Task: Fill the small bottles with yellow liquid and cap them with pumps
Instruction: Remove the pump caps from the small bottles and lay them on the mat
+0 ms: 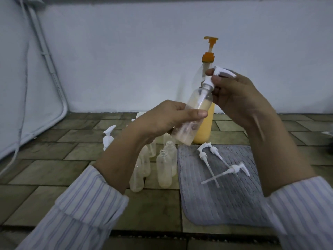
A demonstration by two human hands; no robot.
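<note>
My left hand (167, 120) grips a small clear bottle (196, 103), tilted in the air, with a little yellow liquid in it. My right hand (234, 92) pinches a white pump (219, 73) whose collar sits on the bottle's neck and whose tube reaches inside. Behind them stands a tall dispenser bottle (204, 129) of yellow liquid with an orange pump head (210, 49). Several small uncapped bottles (164, 170) stand on the tiled floor below my left forearm. Three loose white pumps (232, 170) lie on a grey mat (225, 201).
A capped small bottle with a white pump (108, 138) stands at the left of the group. A pale fabric panel (27, 87) leans at the far left. A white wall (144, 51) closes the back. A dark object (329, 134) shows at the right edge.
</note>
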